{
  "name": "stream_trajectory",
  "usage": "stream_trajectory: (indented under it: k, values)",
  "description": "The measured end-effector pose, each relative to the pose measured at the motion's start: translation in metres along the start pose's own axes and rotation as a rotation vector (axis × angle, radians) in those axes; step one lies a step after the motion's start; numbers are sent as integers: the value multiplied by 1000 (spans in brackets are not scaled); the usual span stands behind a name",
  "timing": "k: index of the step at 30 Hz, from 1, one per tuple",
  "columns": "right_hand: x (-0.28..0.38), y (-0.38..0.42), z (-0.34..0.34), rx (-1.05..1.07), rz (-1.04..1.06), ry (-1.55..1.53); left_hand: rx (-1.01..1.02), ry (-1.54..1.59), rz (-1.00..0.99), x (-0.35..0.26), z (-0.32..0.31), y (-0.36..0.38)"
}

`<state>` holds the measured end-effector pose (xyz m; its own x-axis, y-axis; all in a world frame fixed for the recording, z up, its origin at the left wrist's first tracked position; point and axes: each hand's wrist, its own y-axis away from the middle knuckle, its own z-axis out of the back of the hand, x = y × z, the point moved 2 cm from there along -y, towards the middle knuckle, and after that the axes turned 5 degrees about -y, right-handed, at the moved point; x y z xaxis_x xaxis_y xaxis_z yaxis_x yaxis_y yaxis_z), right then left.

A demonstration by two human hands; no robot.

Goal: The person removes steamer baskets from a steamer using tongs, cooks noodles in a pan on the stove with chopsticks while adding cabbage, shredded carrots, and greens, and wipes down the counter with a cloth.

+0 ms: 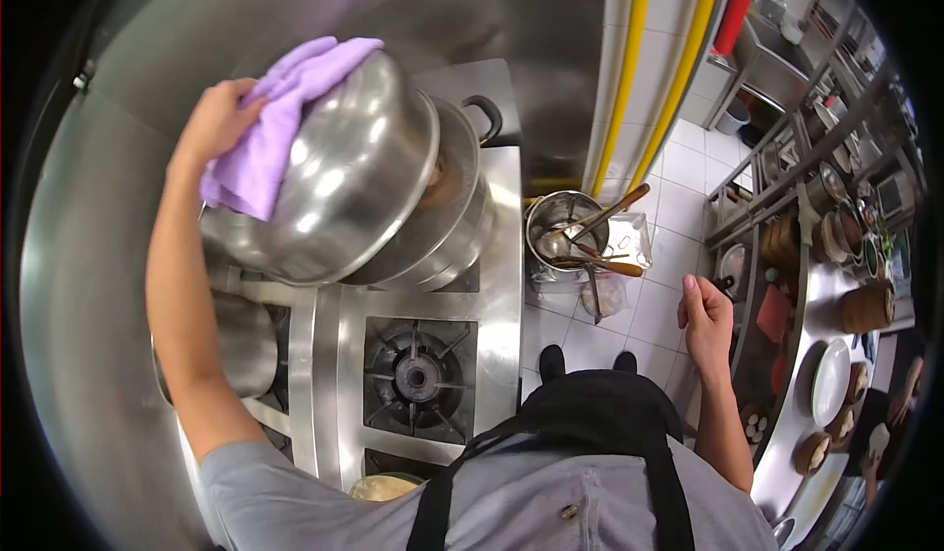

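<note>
Right hand (706, 317) hangs loose by the apron (600, 423), fingers curled in on nothing, and below it sits an unlit burner (418, 376). Further up, the left hand (218, 118) pinches a purple cloth (270, 128) against a big steel lid (339, 173) — tilted up off the pot (447, 227) on the back burner. Beyond that, a bucket (562, 225) of ladles stands on the floor.

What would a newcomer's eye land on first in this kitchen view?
First the big shiny steel lid, tilted up off the steamer pot at the back of the stove, gripped by the left hand through a purple cloth. Next the unlit burner in front of it. The right hand hangs loosely closed and empty over the tiled floor, near a steel bucket of utensils.
</note>
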<state>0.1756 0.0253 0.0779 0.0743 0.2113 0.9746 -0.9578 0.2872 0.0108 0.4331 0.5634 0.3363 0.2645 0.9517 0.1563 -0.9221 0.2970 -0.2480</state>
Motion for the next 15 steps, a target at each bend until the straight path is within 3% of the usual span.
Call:
stream_trajectory:
  k: [6,15]
  values:
    - [-28,46,37,-171,-130,74,31,108,-12,-45,-80,-13]
    - [-40,89,87,-298,-160,52,92,171,105,-45,-86,-3]
